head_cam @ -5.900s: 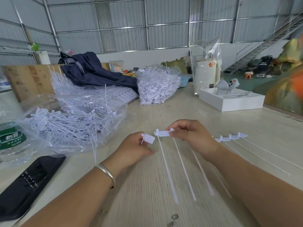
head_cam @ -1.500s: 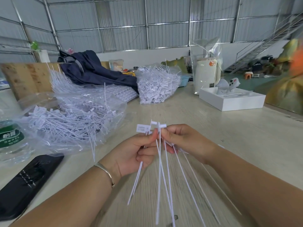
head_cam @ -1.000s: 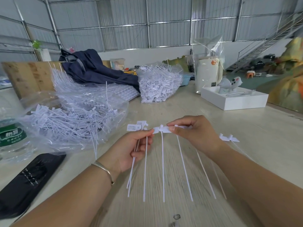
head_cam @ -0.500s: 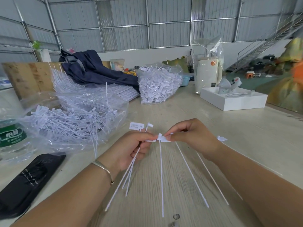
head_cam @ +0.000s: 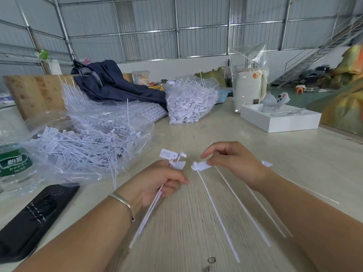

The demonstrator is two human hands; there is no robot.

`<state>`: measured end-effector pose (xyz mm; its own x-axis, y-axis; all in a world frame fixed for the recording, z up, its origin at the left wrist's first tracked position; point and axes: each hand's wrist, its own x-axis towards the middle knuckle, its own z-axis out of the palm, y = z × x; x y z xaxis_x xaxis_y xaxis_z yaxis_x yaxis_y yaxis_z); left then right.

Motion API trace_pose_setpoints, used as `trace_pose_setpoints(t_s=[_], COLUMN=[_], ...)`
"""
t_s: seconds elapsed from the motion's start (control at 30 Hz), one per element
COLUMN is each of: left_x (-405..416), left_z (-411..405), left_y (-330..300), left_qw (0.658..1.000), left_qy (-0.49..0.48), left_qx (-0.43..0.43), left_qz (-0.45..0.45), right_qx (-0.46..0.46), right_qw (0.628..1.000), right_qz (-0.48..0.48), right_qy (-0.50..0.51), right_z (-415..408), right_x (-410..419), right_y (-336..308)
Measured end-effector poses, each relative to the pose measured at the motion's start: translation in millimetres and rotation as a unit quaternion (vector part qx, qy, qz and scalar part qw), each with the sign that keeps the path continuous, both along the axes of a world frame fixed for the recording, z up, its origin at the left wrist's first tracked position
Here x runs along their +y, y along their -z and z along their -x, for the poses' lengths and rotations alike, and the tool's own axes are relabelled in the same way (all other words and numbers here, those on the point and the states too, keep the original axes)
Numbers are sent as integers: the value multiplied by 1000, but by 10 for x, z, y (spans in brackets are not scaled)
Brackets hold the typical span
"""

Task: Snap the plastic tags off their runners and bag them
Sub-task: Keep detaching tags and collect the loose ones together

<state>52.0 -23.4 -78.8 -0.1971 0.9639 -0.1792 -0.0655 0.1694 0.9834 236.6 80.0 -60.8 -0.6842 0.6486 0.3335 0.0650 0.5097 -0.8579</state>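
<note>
White plastic throughout: tags with long thin tails, worked over a pale wood-grain worktop (head_cam: 225,134).

- Left hand (head_cam: 157,183): fingers curled round a small bunch of freed tags (head_cam: 172,160), heads up at 12 o'clock, tails trailing toward 7 o'clock past the wrist.
- Right hand (head_cam: 233,160): thumb and fingers pinched on a runner strip (head_cam: 200,166) with about three tags attached, their tails hanging toward 5 o'clock. A clear gap is seen between the strip's end and the bunch, so the strip's end tag is judged already snapped off.
- Open clear bag (head_cam: 88,142) at 10 o'clock of the hands, holding a loose heap of separated tags. A second bag (head_cam: 190,103), well filled, sits far off at 12 o'clock.
- One short strip piece (head_cam: 266,163) lies on the worktop just behind the right wrist; whether tags remain on it cannot be told.
- Stock of uncut runner sheets (head_cam: 149,110) is seen at 11 o'clock, beside a dark garment (head_cam: 117,85).

Judgement: task well under way, far from finished. Left to do: the tags on the held strip, bagging of the held bunch, then the remaining stock.
</note>
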Motion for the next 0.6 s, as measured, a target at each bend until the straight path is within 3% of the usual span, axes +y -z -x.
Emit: trace_pose_setpoints(t_s=[0.17, 0.37, 0.6], left_x=[5, -4, -54], left_z=[0, -36, -59], left_y=[-2, -50, -53], left_qw=[1000, 996, 999], left_qy=[-29, -25, 21], left_qx=[-12, -75, 27], left_qz=[2, -46, -12], right_qx=[-34, -103, -104], right_qw=[998, 971, 959], right_qz=[-50, -216, -263], right_qy=[3, -3, -6], right_z=[69, 118, 134], right_x=[11, -18, -22], right_y=[43, 102, 125])
